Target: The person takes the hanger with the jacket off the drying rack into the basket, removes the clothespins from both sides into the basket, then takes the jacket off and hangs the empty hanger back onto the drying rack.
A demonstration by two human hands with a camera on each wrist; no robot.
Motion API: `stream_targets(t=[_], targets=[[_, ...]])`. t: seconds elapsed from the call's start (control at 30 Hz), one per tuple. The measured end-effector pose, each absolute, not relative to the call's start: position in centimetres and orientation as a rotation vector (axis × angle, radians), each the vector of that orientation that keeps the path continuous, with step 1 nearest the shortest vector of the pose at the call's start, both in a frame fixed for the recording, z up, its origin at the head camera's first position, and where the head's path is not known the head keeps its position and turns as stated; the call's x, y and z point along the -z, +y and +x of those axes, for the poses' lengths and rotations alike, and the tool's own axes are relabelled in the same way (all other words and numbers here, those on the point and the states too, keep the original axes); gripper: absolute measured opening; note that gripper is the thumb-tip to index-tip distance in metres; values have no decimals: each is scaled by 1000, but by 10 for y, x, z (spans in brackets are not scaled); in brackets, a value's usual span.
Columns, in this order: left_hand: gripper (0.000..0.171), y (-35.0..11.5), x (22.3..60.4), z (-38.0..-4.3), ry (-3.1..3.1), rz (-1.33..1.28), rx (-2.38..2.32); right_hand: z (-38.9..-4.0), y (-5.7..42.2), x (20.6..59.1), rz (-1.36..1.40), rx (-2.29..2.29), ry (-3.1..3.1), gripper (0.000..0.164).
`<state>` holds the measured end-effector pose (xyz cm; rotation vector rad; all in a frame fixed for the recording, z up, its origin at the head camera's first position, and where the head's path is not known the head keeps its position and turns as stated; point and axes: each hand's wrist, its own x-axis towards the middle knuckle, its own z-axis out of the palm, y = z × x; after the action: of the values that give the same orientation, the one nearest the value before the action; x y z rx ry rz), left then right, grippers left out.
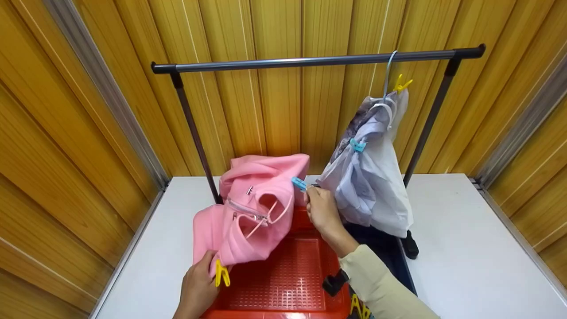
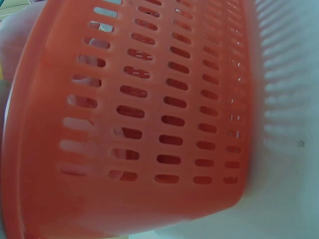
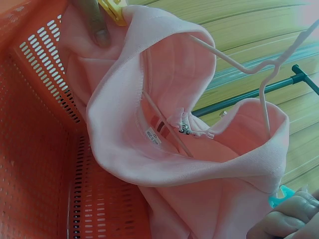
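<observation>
A pink zip-up jacket (image 1: 261, 173) lies bunched over the red basket (image 1: 283, 274), its collar opening towards me. Inside that opening a thin white hanger (image 3: 265, 63) shows in the right wrist view. My left hand (image 1: 198, 281) grips the jacket's near left edge, right beside a yellow clothespin (image 1: 223, 273) clipped there. Between thumb and fingers, my right hand (image 1: 323, 210) pinches a blue clothespin (image 1: 299, 183) at the jacket's right edge. From the left wrist only the basket's slotted side and a bit of pink cloth appear.
A dark rack bar (image 1: 283, 63) spans the back. On its right hangs a white garment (image 1: 390, 186) with a blue clip (image 1: 357, 145) and a yellow clip (image 1: 401, 83). Below it sits a dark bin (image 1: 385, 243), with yellow clothespins (image 1: 356, 305) near my right sleeve.
</observation>
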<state>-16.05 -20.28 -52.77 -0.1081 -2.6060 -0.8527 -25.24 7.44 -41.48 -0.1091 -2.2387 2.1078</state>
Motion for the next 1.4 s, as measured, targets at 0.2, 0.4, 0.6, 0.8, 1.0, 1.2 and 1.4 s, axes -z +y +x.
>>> stream_targets(t=[0.2,0.4,0.6,0.8,1.0,1.2,1.4], targets=[[23,-203,527,-160,-2622,-95,860,-250,76,414,-119,-2108,-2255,38],[22,-203,527,-160,-2614,-92,868,-247,77,412,-128,-2100,-2264,40],[22,-203,526,-160,-2640,-67,891,-244,76,414,-129,-2086,-2259,40],[23,-203,526,-159,-2650,-53,884,-241,77,416,-119,-2102,-2235,41],[24,-203,526,-159,-2674,-56,872,-239,78,416,-120,-2130,-2219,42],[23,-202,524,-159,-2693,-44,895,-237,79,418,-139,-2145,-2208,43],[22,-201,523,-160,-2709,-38,900,-236,80,418,-139,-2159,-2196,44]])
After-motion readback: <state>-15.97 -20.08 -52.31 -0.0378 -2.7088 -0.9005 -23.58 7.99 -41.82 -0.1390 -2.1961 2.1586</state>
